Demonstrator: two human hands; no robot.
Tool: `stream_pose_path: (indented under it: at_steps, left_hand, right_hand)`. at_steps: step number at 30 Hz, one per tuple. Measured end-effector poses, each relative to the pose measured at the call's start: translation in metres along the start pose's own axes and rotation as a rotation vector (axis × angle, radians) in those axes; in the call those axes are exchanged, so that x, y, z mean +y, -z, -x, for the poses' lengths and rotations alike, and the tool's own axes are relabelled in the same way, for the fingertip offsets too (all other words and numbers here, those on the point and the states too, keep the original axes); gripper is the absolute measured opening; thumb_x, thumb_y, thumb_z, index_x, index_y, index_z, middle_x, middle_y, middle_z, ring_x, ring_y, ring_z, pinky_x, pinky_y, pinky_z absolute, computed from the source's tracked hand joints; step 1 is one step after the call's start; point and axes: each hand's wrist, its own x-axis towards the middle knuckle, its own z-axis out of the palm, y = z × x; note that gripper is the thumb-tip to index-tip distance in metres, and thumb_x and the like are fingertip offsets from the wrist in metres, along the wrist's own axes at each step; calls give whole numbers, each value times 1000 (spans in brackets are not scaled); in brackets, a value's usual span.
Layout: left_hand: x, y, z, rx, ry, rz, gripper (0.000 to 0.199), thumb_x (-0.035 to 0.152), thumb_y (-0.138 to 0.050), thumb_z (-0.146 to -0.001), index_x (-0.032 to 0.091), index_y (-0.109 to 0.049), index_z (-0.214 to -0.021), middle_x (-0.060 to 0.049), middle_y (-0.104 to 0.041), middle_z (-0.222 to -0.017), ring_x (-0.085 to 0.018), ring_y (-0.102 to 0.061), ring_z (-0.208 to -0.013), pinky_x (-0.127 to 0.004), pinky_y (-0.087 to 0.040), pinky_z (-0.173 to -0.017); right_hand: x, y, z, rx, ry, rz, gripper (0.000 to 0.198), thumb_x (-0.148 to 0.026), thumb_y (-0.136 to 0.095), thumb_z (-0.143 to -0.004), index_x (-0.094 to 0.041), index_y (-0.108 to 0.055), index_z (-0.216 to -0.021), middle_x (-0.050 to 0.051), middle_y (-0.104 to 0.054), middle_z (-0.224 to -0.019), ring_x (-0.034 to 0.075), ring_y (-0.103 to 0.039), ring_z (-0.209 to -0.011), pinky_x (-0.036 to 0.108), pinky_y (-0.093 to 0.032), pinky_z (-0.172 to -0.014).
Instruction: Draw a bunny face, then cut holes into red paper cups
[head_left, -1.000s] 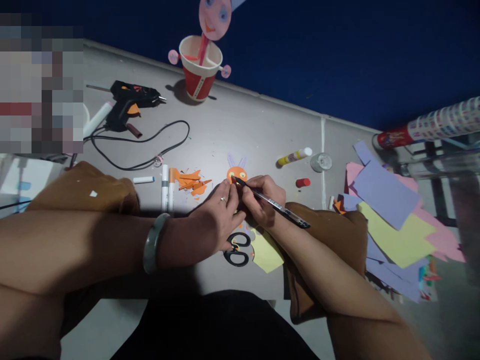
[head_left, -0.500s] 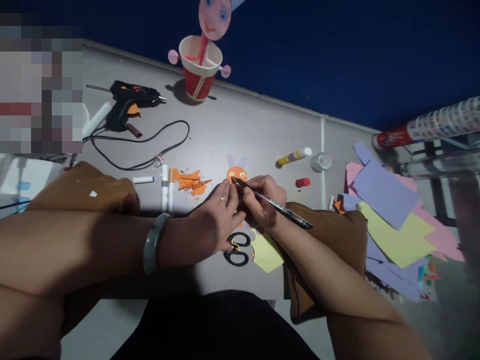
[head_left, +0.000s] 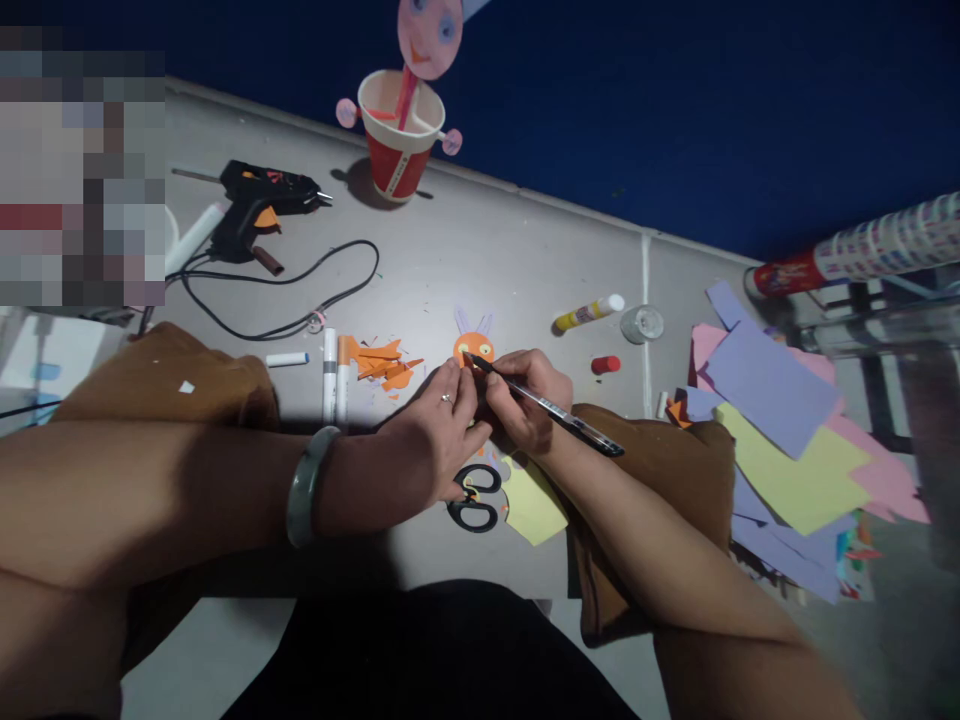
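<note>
Under my fingers on the table lies a small orange paper face (head_left: 477, 346) with yellow eyes and two purple ear-like strips. My left hand (head_left: 431, 430) rests palm down, fingers apart, its fingertips against the lower left of the face. A ring and a pale bangle are on this arm. My right hand (head_left: 529, 400) is closed round a black pen (head_left: 559, 412), whose tip meets the face near the left eye. Black-handled scissors (head_left: 478, 515) lie below my left hand, their blades hidden. A cut yellow paper piece (head_left: 536, 503) is beside them. My hands cover the lower part of the figure.
Left are orange scraps (head_left: 386, 365), markers (head_left: 330, 375) and a black glue gun (head_left: 266, 195) with its looped cord. Behind stands a decorated paper cup (head_left: 397, 165). Right lie a glue stick (head_left: 589, 314), red cap (head_left: 605, 365), glass jar (head_left: 642, 325) and coloured paper (head_left: 776, 390).
</note>
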Motion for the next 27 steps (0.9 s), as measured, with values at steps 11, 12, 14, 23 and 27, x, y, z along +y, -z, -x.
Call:
stream_pose_path:
  at_steps: [11, 12, 14, 23, 27]
  left_hand:
    - [1, -1, 0, 13, 2, -1, 90, 78, -57, -75, 15, -53, -139, -26, -45, -152, -48, -37, -143, -57, -19, -121]
    - [1, -2, 0, 18, -1, 8, 90, 77, -58, -75, 14, -52, -139, -25, -44, -152, -47, -37, -143, -57, -19, -122]
    - [1, -1, 0, 3, 0, 13, 90, 76, -58, -76, 14, -51, -140, -25, -44, -153, -47, -38, -143, -56, -18, -122]
    - [0, 2, -1, -33, -10, -31, 91, 80, -53, -76, 16, -50, -140, -25, -44, -152, -47, -39, -142, -56, -21, -121]
    - [0, 4, -2, -72, -7, -29, 91, 79, -53, -77, 16, -49, -142, -26, -43, -152, -47, -40, -142, -56, -22, -120]
  right_hand:
    - [-1, 0, -1, 16, 21, 20, 5, -23, -61, -84, -23, -55, -84, -2, -67, -67, 13, -61, -56, 26, -50, -54]
    - [-1, 0, -1, 21, 21, 18, 5, -24, -61, -84, -23, -56, -84, -2, -67, -67, 13, -61, -56, 26, -50, -54]
    - [-1, 0, -1, 14, 25, 18, 5, -24, -61, -84, -24, -55, -85, -2, -67, -69, 13, -62, -58, 27, -50, -55]
    - [-1, 0, -1, 13, 39, 15, 6, -22, -60, -84, -22, -55, -85, -3, -65, -66, 11, -59, -53, 24, -48, -53]
    - [0, 1, 0, -1, 45, 6, 7, -22, -60, -84, -23, -54, -85, -3, -65, -67, 12, -60, -56, 25, -48, -54]
